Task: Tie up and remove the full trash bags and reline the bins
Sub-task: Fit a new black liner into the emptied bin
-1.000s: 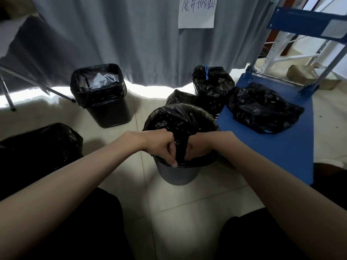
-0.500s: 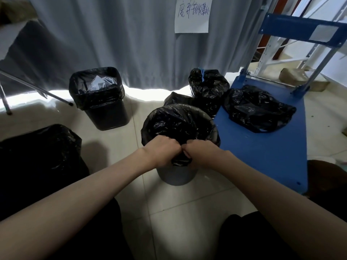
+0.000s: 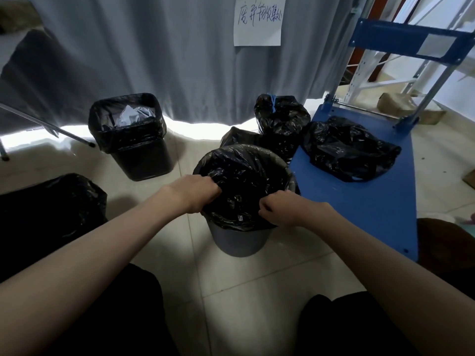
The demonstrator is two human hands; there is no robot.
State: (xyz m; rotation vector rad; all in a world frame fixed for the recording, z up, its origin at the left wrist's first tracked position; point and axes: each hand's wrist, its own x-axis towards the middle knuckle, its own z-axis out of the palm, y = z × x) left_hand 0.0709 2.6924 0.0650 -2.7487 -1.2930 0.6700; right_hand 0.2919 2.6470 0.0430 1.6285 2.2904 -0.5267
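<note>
Hands, left hand [image 3: 199,192] and right hand [image 3: 279,210], pinch thin, limp black liner [image 3: 246,176] at round grey bin [image 3: 239,240] near rim, likely slippery and tear-prone.

Two bins: round grey bin [image 3: 239,242], square black bin [image 3: 144,160]. Four loose black bags [image 3: 281,122] [image 3: 347,150] [image 3: 237,137] [image 3: 51,209]. One blue cart [image 3: 359,201]. One paper sign [image 3: 259,20]. Two hands: left hand [image 3: 196,192], right hand [image 3: 279,210].
</note>
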